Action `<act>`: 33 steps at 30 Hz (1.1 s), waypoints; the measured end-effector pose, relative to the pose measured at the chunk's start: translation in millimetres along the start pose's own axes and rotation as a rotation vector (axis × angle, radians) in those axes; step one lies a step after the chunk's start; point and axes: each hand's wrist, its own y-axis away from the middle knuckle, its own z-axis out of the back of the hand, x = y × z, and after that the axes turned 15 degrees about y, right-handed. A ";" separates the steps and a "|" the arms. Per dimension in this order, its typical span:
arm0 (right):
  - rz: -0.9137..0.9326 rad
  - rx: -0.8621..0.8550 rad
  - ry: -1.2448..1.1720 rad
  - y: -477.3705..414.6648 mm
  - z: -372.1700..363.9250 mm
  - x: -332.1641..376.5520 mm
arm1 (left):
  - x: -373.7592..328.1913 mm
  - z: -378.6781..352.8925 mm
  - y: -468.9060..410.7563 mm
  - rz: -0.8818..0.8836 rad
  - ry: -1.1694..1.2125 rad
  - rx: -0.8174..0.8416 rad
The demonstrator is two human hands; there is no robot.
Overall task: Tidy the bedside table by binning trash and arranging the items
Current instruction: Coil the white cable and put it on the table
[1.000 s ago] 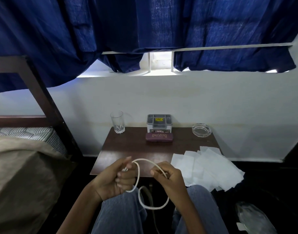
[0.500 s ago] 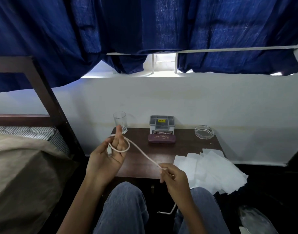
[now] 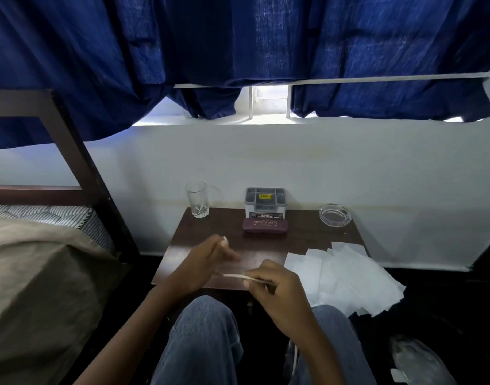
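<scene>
A white cable [image 3: 235, 276] stretches between my hands over the front edge of the dark bedside table [image 3: 302, 240]. My left hand [image 3: 207, 262] is blurred; it holds one end of the cable with its fingers pointing right. My right hand [image 3: 277, 287] pinches the cable, and the cable's tail [image 3: 294, 359] hangs below my right wrist. On the table stand a drinking glass [image 3: 197, 200], a grey organiser box [image 3: 265, 202], a maroon glasses case [image 3: 265, 225] and a glass ashtray [image 3: 335, 215]. Several white paper sheets [image 3: 346, 279] spread over the front right corner.
A bed with a beige blanket [image 3: 35, 273] and dark wooden frame [image 3: 80, 159] stands at the left. Blue curtains [image 3: 238, 51] hang above the white wall. A crumpled clear plastic bag [image 3: 421, 362] lies on the dark floor at the lower right. My knees sit under the table's front edge.
My left hand came down from beside the glass toward my right hand. The long span of cable between them has shortened to a short straight piece.
</scene>
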 end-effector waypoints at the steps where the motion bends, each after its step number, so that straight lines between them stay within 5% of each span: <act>1: 0.006 -0.053 -0.019 -0.2 2.9 0.7 | -4.4 -2.5 1.8 0.029 -0.118 0.089; 3: -0.005 -0.172 -0.064 -1.4 8.3 -2.4 | -19.8 -8.7 5.9 0.095 -0.243 0.292; 6: -0.063 -0.288 -0.173 -0.9 14.4 -7.5 | -35.3 -16.7 13.1 0.240 0.043 0.532; 12: -0.201 -0.302 -0.297 -0.9 13.2 -10.4 | -30.1 -17.9 13.9 0.485 0.645 0.570; 20: -0.305 -0.154 -0.386 0.2 2.5 -7.2 | -16.6 -5.9 4.4 0.369 1.419 0.661; 24: -0.368 -0.102 -0.369 0.8 -0.7 -16.3 | -22.9 7.6 -1.6 0.226 1.582 0.453; 29: -0.330 -0.021 -0.306 3.2 2.0 -21.2 | -40.9 16.4 -1.8 0.111 1.426 -0.263; 33: -0.278 0.090 -0.119 4.8 -3.2 -15.8 | -34.1 7.9 -3.7 0.065 1.270 -0.292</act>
